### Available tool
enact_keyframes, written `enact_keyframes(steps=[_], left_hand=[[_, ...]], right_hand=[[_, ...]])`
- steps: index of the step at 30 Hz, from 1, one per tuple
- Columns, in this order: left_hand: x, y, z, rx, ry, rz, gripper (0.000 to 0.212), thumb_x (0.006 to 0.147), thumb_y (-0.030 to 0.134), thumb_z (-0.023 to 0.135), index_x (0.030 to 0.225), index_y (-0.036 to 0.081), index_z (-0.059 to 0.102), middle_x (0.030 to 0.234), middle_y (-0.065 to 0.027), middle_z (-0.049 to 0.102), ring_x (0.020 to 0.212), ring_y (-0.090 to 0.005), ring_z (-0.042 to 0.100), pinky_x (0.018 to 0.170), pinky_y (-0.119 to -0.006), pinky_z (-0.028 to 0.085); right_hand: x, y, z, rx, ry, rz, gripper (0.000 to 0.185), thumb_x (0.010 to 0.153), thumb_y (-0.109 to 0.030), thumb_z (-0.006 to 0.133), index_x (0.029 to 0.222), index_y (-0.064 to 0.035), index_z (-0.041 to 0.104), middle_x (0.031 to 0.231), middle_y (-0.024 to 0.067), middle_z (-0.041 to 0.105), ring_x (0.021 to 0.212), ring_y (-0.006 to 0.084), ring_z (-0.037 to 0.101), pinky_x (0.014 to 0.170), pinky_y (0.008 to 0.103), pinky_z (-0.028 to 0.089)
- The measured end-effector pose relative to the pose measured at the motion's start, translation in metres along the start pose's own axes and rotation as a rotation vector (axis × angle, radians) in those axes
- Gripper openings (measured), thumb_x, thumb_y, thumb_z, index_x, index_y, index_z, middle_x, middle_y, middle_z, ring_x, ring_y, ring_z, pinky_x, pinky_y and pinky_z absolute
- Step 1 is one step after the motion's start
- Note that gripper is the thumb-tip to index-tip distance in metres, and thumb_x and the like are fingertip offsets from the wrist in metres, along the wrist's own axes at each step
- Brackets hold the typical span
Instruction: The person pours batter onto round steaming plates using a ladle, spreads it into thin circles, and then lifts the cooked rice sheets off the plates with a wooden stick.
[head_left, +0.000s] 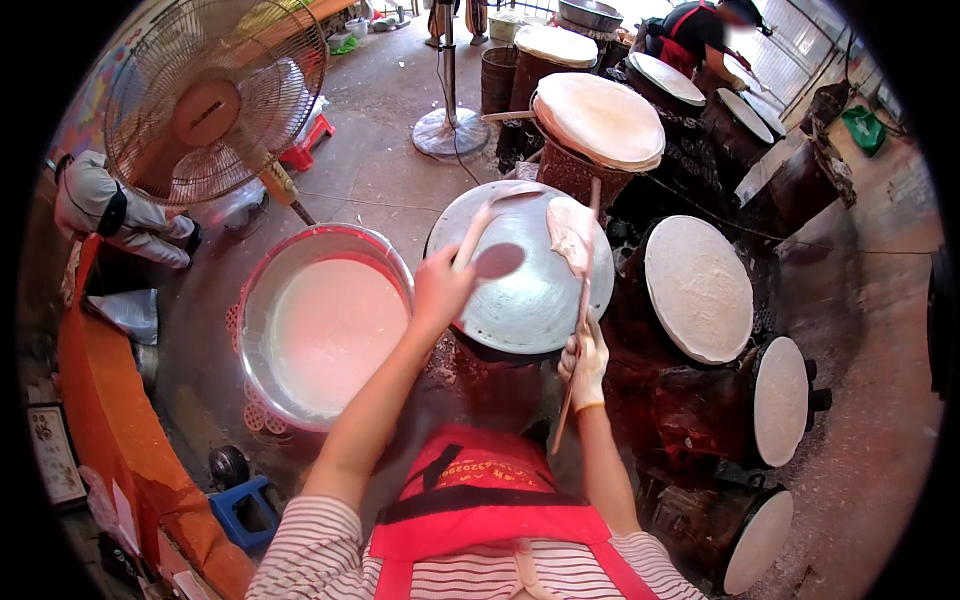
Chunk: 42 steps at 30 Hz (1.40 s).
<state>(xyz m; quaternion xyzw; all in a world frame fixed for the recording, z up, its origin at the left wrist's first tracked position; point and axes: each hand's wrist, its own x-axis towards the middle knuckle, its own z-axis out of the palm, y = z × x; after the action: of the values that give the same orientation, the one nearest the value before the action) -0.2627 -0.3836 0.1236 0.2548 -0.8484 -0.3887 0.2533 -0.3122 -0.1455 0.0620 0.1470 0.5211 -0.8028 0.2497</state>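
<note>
My bare left hand grips the pale handle of a tool whose curved, motion-blurred head is over the far side of a round metal griddle. In my right hand, which wears a white glove, is a long wooden stick. A creased, pale flat piece, dough or cloth, lies against the stick's far part, above the griddle's right side. To the left of the griddle stands a large metal pot holding pale batter. A dark oval shadow falls on the griddle.
Stacked thin flatbreads top a drum stove beyond the griddle. More round sheets cover stoves at my right. A pedestal fan and an orange-covered table flank the left. A co-worker bends over griddles at back right.
</note>
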Motion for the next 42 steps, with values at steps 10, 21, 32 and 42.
enact_keyframes(steps=[10, 21, 32, 42], left_hand=[[-0.145, -0.025, -0.078, -1.416, -0.234, -1.070, 0.017, 0.085, 0.017, 0.053, 0.073, 0.008, 0.045, 0.050, 0.0069, 0.031, 0.037, -0.0034, 0.028, 0.032, -0.018, 0.021], [-0.195, -0.052, -0.072, -1.355, 0.049, -1.262, 0.015, 0.086, 0.015, 0.054, 0.078, 0.006, 0.046, 0.053, 0.0041, 0.038, 0.046, -0.0060, 0.041, 0.039, -0.017, 0.034], [-0.244, -0.043, -0.026, -1.676, 0.158, -1.284, 0.013, 0.083, 0.013, 0.057, 0.079, 0.005, 0.047, 0.059, -0.0020, 0.048, 0.050, -0.0131, 0.047, 0.045, -0.023, 0.040], [-0.250, 0.023, 0.020, -1.398, 0.460, -1.353, 0.019, 0.075, 0.013, 0.062, 0.063, 0.008, 0.047, 0.058, -0.0025, 0.048, 0.058, -0.0167, 0.053, 0.054, -0.027, 0.049]], right_hand=[[0.009, 0.030, 0.065, -0.020, 0.057, 0.032, 0.031, 0.089, -0.028, 0.048, 0.119, -0.0345, 0.046, 0.051, -0.0017, 0.038, 0.031, 0.0102, 0.031, 0.029, 0.0243, 0.026], [-0.010, -0.005, -0.008, -0.289, 0.113, -0.033, 0.038, 0.088, -0.029, 0.050, 0.125, -0.0225, 0.045, 0.050, -0.0031, 0.035, 0.031, 0.0081, 0.030, 0.027, 0.0249, 0.025], [0.013, -0.055, 0.000, -0.639, -0.384, 0.256, 0.036, 0.088, -0.025, 0.050, 0.123, -0.0213, 0.048, 0.048, -0.0038, 0.035, 0.031, 0.0076, 0.028, 0.029, 0.0229, 0.022], [0.093, -0.076, -0.003, -0.797, -0.494, 0.136, 0.036, 0.087, -0.021, 0.052, 0.122, -0.0170, 0.051, 0.052, -0.0047, 0.040, 0.037, 0.0057, 0.032, 0.033, 0.0217, 0.027]])
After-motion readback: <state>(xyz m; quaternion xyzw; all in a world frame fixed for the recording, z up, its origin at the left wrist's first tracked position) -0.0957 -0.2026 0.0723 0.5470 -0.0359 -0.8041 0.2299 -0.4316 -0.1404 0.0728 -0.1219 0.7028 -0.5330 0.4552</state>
